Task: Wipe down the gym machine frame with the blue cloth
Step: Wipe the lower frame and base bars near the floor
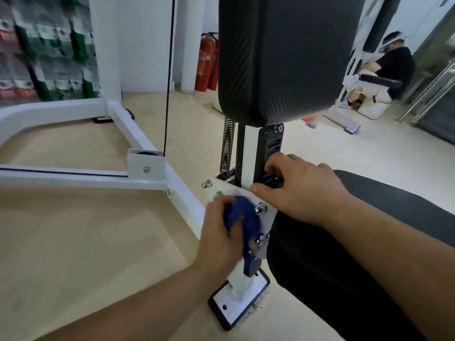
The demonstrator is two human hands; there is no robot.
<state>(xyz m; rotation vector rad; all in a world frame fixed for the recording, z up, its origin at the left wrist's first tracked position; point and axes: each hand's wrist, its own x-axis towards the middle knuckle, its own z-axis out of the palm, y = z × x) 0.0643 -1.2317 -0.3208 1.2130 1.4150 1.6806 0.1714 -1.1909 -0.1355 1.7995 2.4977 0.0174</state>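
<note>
Two red fire extinguishers (206, 62) stood on the pale floor (73, 230), next to a white pillar (189, 45) at the back of the room. Far off on the right, a person (394, 67) in a black shirt, with something white on the head, sat by another machine that had a black roller pad (384, 81), and some shiny metal rails (430, 94) stood close by. On the far left there were blurry red, green and grey shapes (37, 45), too smeared to tell what they were.
</note>
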